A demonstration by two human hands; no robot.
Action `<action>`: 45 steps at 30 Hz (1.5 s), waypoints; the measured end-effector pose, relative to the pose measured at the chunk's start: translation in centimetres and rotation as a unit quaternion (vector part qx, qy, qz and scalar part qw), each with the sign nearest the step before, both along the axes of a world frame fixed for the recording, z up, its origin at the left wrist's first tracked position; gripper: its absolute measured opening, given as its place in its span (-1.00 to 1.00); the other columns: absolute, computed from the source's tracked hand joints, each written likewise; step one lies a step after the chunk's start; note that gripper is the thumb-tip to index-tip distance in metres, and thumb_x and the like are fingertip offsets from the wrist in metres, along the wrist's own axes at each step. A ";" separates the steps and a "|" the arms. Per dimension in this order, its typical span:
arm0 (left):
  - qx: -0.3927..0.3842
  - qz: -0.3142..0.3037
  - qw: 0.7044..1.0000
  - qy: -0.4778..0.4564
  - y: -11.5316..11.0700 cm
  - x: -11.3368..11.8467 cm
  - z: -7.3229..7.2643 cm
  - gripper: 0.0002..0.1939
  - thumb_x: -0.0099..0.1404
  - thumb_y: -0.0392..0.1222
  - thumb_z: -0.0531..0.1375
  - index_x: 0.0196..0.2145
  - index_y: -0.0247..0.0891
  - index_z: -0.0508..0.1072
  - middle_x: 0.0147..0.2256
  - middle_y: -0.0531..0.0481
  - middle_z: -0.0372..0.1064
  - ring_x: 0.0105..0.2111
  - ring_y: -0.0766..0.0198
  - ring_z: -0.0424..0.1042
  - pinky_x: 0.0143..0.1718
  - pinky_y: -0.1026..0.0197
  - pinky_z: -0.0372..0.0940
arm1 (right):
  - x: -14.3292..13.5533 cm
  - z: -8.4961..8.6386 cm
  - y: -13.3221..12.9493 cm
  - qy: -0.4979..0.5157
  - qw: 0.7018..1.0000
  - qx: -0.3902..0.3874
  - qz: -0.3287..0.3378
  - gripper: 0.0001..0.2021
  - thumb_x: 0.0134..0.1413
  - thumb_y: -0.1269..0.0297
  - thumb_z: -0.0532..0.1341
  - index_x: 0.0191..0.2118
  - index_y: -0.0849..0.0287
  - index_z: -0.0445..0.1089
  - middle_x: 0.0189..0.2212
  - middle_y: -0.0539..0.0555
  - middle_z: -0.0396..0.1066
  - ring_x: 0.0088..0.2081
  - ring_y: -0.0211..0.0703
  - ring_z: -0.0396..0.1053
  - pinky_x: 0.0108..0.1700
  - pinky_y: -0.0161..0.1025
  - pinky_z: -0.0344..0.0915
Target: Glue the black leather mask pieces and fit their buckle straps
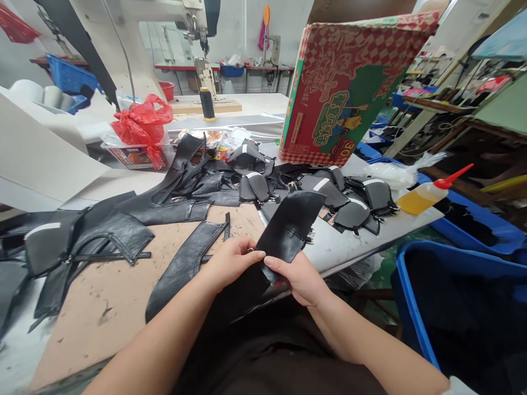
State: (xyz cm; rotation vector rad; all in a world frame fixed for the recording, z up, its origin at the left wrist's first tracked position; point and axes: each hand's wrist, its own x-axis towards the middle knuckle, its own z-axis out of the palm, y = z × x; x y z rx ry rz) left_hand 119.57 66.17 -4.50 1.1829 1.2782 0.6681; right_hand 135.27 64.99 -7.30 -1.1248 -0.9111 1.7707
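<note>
A black leather-like panel [293, 222] is pinched between my two hands above the table's front edge. My left hand [234, 260] grips its lower left side, thumb on top. My right hand [298, 274] holds the lower right side, its thumb tip almost meeting the left one. The fingers beneath the panel are hidden. Left of my hands a curved black strip [181, 263] lies on the brown board [111, 296]. Several grey cup-shaped pieces [354, 214] with white stripes lie beyond the panel, among black straps.
A sewing machine [140, 44] stands behind the worktable, with a black thread cone [207, 104] near it. A printed carton [341, 99] rises at the back right. An oil bottle [432, 192] with a red spout stands at the right edge. A blue bin [411, 296] sits lower right.
</note>
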 end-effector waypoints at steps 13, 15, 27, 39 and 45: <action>0.037 0.048 0.997 -0.043 0.0 0.0 -0.6 -0.71 -0.03 0.00 0.22 -0.51 -0.27 0.28 -0.56 0.12 0.23 -0.51 0.32 0.20 -0.43 0.27 0.12 | 0.6 -0.1 0.0 -0.006 0.998 -0.001 0.061 -0.64 -0.35 0.26 0.41 -0.35 0.24 0.34 -0.62 -0.09 0.36 -0.60 -0.35 0.27 -0.55 -0.41 0.18; 0.029 0.052 0.996 -0.068 -0.1 -0.1 -0.4 -0.70 -0.04 0.00 0.24 -0.51 -0.28 0.27 -0.56 0.12 0.23 -0.51 0.33 0.20 -0.43 0.28 0.12 | 0.6 -0.2 0.0 -0.007 0.998 0.014 0.055 -0.64 -0.34 0.26 0.41 -0.34 0.24 0.35 -0.60 -0.09 0.37 -0.58 -0.33 0.28 -0.56 -0.41 0.18; 0.041 0.051 0.996 -0.063 -1.4 -0.4 2.4 -0.70 -0.03 0.01 0.26 -0.51 -0.32 0.42 -0.54 0.06 0.35 -0.52 0.31 0.28 -0.44 0.28 0.17 | -0.3 0.3 -1.1 0.041 0.994 0.069 0.076 -0.69 -0.26 0.15 0.40 -0.38 0.22 0.42 -0.57 -0.06 0.38 -0.56 -0.33 0.28 -0.48 -0.35 0.27; 0.095 0.086 0.991 -0.043 -2.6 -0.6 2.1 -0.72 -0.03 -0.01 0.26 -0.56 -0.33 0.45 -0.58 0.05 0.34 -0.53 0.31 0.24 -0.46 0.30 0.16 | -0.3 0.2 -1.1 -0.009 0.984 0.076 0.158 -0.63 -0.28 0.01 0.37 -0.46 0.23 0.39 -0.64 -0.08 0.31 -0.65 -0.35 0.22 -0.58 -0.35 0.23; 0.031 0.031 0.999 0.000 -2.4 -2.9 3.0 -0.67 0.01 0.06 0.22 -0.50 -0.31 0.45 -0.50 0.03 0.38 -0.44 0.26 0.32 -0.35 0.27 0.20 | 3.8 -1.3 2.4 -0.377 0.819 0.421 0.098 -0.80 0.00 0.24 0.23 -0.24 0.19 0.46 -0.21 0.16 0.45 -0.21 -0.02 0.36 -0.16 -0.06 0.32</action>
